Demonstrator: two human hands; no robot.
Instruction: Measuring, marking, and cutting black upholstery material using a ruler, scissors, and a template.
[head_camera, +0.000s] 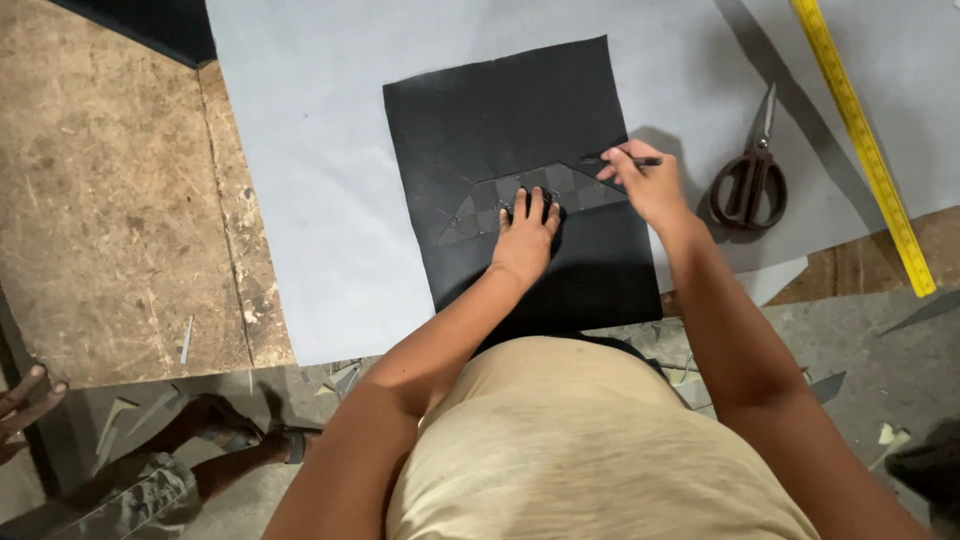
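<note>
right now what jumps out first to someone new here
A black sheet lies on grey paper, with the left hand pressing a checkered template flat. The right hand holds a pen at the template's edge. Scissors and a yellow ruler lie to the right.

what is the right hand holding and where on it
The right hand pinches a thin dark pen near its middle; its tip is on the black sheet.

A template piece (530, 195) lies on a sheet (500, 110); scissors (750, 170) sit at its three o'clock, a ruler (862, 140) beyond them.
</note>
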